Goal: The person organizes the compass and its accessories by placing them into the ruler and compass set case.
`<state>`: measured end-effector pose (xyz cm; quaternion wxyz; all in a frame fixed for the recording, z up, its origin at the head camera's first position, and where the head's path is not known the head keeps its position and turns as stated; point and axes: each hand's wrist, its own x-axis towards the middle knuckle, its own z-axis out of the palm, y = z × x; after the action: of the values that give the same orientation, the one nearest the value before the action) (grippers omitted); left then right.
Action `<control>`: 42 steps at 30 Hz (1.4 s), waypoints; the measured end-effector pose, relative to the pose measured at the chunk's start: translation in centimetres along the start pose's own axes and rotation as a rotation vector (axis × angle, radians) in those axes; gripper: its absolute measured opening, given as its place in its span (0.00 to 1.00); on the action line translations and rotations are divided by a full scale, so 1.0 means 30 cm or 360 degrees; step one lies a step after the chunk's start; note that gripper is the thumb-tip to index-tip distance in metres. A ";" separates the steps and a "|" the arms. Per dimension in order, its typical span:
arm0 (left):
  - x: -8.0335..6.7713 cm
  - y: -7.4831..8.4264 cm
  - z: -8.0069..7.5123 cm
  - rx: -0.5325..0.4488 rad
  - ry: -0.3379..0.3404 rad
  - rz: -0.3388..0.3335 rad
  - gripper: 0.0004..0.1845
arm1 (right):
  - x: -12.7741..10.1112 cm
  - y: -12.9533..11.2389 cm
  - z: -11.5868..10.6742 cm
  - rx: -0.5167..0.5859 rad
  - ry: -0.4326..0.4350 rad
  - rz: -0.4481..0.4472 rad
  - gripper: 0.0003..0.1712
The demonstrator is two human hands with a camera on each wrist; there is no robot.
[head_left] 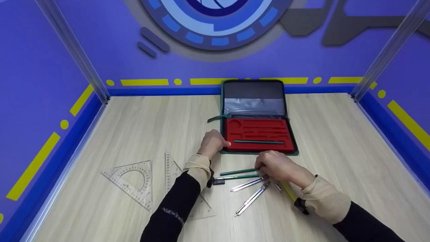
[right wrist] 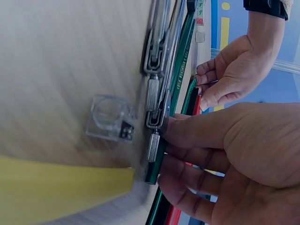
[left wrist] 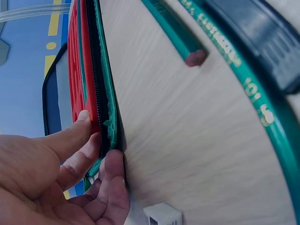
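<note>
The open case (head_left: pixel 254 90) could shift if the pinching fingers of the left hand (head_left: pixel 213 141) slacken on its edge. Fingers of the right hand (head_left: pixel 278 164) seem to pinch a green pencil (head_left: pixel 238 172); the silver compass (head_left: pixel 249 184) beside them might snag it.

From here I see shiny metal compasses (head_left: pixel 252 199) near the right fingers (right wrist: pixel 192 177), glossy-painted pencils (head_left: pixel 238 171), clear plastic set squares (head_left: pixel 127 188), matt red insert (head_left: pixel 255 147) by the left fingers (left wrist: pixel 79 161), smooth wood-grain worktop (head_left: pixel 322 134).

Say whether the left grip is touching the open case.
Touching: the left wrist view shows the left grip with its thumb resting on the red insert of the case.
</note>
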<state>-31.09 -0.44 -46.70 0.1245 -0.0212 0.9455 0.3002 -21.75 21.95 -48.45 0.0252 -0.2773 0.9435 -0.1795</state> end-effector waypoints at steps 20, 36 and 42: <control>0.004 0.004 -0.003 0.0016 -0.0006 -0.0002 0.16 | 0.000 0.060 -0.174 -0.0027 0.0283 -0.0031 0.08; -0.004 0.000 0.013 -0.0043 0.0010 -0.0013 0.15 | 0.018 0.161 -0.185 0.0016 0.0267 0.0177 0.08; 0.001 -0.002 0.011 -0.0052 0.0012 -0.0032 0.16 | 0.025 0.181 -0.165 -0.0007 0.0216 0.0186 0.08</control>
<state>-31.03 -0.29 -47.00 0.1236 -0.0338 0.9406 0.3143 -25.89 27.41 -45.71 -0.0289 -0.2090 0.9580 -0.1941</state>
